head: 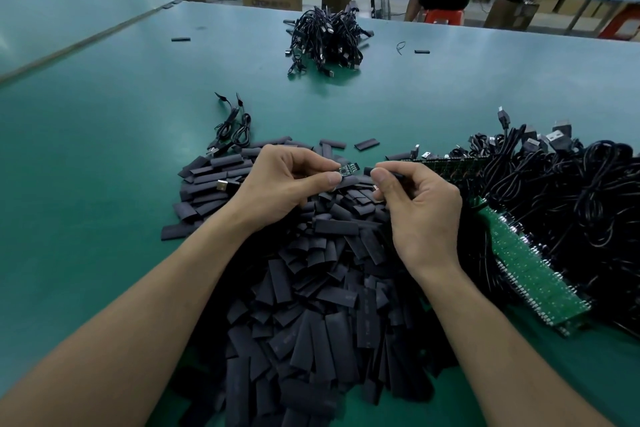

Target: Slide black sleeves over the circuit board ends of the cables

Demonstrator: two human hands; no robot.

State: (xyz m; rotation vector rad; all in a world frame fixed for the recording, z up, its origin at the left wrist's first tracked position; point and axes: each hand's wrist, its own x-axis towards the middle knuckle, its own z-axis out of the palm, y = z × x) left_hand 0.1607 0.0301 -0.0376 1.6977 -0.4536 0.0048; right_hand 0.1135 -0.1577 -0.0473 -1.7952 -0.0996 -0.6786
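My left hand point(287, 180) pinches a small green circuit board point(346, 170) between thumb and fingers, its free end pointing right. My right hand point(419, 208) pinches a black sleeve point(372, 170) between thumb and forefinger, its open end facing the board. A narrow gap separates the board and the sleeve. Both hands hover over a large heap of flat black sleeves point(322, 288). A USB plug point(223, 185) of a cable shows to the left of my left wrist.
A tangle of black cables with green circuit board strips point(530, 260) lies at the right. Another bundle of cables point(325, 36) sits far back on the green table point(104, 166). Two coiled cables point(235, 130) lie behind the heap. A person sits at another bench beyond.
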